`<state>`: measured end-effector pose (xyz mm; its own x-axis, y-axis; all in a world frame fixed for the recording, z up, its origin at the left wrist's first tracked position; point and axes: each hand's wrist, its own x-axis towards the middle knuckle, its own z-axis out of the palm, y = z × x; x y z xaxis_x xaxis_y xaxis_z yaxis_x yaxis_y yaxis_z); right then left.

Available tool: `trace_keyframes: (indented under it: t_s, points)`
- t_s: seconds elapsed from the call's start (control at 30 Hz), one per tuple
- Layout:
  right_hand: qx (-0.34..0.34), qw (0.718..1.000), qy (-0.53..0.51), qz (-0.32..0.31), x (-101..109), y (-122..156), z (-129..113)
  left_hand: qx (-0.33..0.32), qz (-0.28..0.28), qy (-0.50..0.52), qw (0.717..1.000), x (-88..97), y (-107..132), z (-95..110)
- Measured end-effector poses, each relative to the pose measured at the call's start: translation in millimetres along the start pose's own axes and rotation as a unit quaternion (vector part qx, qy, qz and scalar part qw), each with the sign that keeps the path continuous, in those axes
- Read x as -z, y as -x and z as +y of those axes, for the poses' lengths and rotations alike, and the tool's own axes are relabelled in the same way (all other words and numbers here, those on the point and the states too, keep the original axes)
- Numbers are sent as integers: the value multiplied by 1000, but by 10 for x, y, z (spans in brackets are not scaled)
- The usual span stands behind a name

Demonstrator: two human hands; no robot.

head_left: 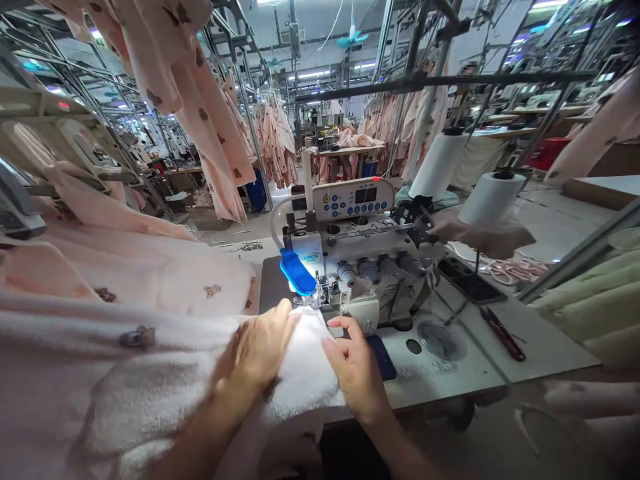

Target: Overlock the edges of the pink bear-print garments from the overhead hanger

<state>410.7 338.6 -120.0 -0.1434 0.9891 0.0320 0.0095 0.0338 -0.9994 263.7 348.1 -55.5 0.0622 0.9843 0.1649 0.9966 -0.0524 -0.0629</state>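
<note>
White fleecy fabric (pixel 313 373) lies under both my hands, its far edge at the needle area of an overlock sewing machine (pixel 370 267). My left hand (pixel 260 343) bends over the fabric just left of the presser foot, with its fingers pressed together on the cloth. At the fabric's right edge, my right hand (pixel 356 370) is curled, the thumb against the cloth and the index finger bent above it. A blue guard (pixel 299 272) hangs over the brightly lit stitching spot. The fabric continues leftward into a pink piece with bear prints (pixel 210 273).
Two white thread cones (pixel 440 163) stand behind the machine at right. Dark red thread snips (pixel 504 335) and a phone-like dark device (pixel 470 279) lie on the table (pixel 480 370). Pink printed garments (pixel 200 100) hang at upper left. Greenish folded cloth (pixel 595 307) is at far right.
</note>
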Motion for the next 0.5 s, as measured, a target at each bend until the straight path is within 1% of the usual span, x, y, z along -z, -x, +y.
trace_keyframes:
  t_s: [0.1, 0.17, 0.23, 0.33, 0.43, 0.5]
  points:
    - [-4, 1000, -21, -22, -26, 73, 70, -19, -65, -18, 998, 38, 19, -53]
    - [-5, 999, -18, -43, -22, 142, 83, -27, -94, -34, 995, 60, 69, -69]
    - [-3, 998, -4, -58, -4, 192, 65, -36, -105, -50, 993, 72, 107, -65]
    - [12, 998, 29, -62, 28, 214, -2, -45, -116, -59, 990, 79, 125, -52]
    - [32, 997, 38, -63, 54, 200, -73, -49, -123, -39, 990, 86, 117, -41]
    - [33, 997, 33, -63, 66, 184, -92, -37, -138, -13, 990, 93, 99, -20]
